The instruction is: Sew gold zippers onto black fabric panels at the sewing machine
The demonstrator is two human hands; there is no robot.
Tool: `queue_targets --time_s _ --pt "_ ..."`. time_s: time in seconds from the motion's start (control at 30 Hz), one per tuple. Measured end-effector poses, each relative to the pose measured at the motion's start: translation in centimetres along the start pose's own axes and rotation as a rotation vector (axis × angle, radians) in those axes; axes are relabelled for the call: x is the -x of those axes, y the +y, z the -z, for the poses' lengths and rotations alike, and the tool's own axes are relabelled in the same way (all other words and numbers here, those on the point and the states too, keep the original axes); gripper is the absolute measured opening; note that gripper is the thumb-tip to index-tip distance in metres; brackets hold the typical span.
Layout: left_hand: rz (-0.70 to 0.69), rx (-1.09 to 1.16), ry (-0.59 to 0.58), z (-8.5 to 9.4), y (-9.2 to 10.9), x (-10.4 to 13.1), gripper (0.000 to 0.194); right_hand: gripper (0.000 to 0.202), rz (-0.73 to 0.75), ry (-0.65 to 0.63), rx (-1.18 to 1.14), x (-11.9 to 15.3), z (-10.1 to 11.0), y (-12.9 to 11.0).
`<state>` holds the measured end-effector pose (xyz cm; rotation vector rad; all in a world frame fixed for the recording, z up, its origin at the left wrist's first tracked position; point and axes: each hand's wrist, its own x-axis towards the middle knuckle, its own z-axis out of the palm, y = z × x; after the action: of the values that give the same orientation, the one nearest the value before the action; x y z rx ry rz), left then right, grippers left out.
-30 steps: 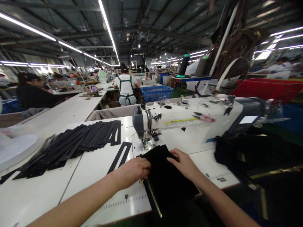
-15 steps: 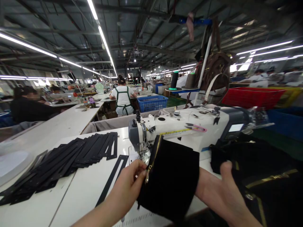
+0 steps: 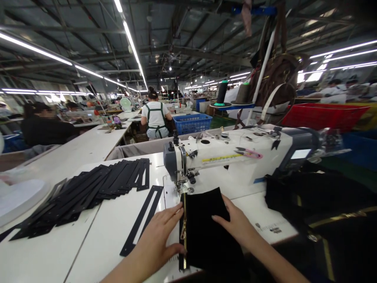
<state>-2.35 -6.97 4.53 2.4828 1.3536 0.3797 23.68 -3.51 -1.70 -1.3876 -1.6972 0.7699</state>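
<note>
Black fabric (image 3: 209,232), gold zipper (image 3: 184,224), white-and-grey sewing machine (image 3: 218,146), blue basket (image 3: 193,125), red bin (image 3: 326,117)

White table (image 3: 114,214) | black slotted strips (image 3: 100,182), piled | lone strip (image 3: 140,220) | sewing machine (image 3: 219,147) | zippered cloth (image 3: 203,232)

Tube lights (image 3: 35,49) glare under a dim roof (image 3: 206,31), leaving bright sheen on the tabletop (image 3: 97,239).

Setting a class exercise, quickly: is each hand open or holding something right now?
Left hand: open, thumb and fingers apart, touching black fabric at its gold zipper.
Right hand: thumb on the fabric, fingers at its edge; grip cannot be told.
</note>
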Motion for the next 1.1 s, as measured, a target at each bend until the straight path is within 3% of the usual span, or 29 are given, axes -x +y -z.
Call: queue_targets --time_s 0.07,0.13,0.27,0.33,0.47,0.63,0.77,0.87,0.93,1.03,1.1 --pt "-0.081 -0.09 -0.142 0.8 0.1 -1.5 0.087 0.064 0.008 -0.023 -0.024 0.0 0.4 -0.5" --pt "-0.131 -0.129 -0.219 0.9 0.1 -2.6 0.092 0.06 0.015 -0.058 -0.084 -0.1 1.1 -0.9" --pt "-0.11 -0.181 -0.213 -0.1 0.6 -2.8 0.101 0.034 -0.027 -0.173 -0.107 -1.2 2.3 -1.3" --pt "-0.083 -0.199 -0.215 -0.4 1.1 -2.4 0.107 0.026 -0.044 -0.208 0.058 -2.4 2.6 -1.7" --pt "-0.072 -0.235 -0.211 -0.4 1.4 -2.2 0.111 0.038 -0.003 -0.12 0.457 -5.0 1.9 -2.4" --pt "-0.051 -0.265 -0.313 -0.9 0.6 -3.2 0.108 0.02 0.041 -0.037 0.639 -6.7 -0.1 -1.4" --pt "-0.02 -0.274 -0.283 -1.5 0.3 -4.3 0.099 0.02 0.088 -0.044 0.726 -7.6 -0.3 -1.0" --pt "0.033 -0.282 -0.303 -1.5 0.4 -4.9 0.11 0.024 0.113 -0.005 0.767 -7.1 -0.3 -2.2" --pt "0.07 -0.286 -0.336 -1.5 0.6 -5.1 0.119 0.037 0.236 -0.044 0.747 -5.7 -0.6 -3.2" --pt "0.102 -0.305 -0.354 -1.6 0.8 -5.2 0.128 0.053 0.459 -0.272 0.637 -2.9 -1.4 -4.1" --pt "0.086 -0.311 -0.334 -1.8 0.9 -5.2 0.128 0.053 0.451 -0.372 0.587 -1.6 -1.7 -4.1"
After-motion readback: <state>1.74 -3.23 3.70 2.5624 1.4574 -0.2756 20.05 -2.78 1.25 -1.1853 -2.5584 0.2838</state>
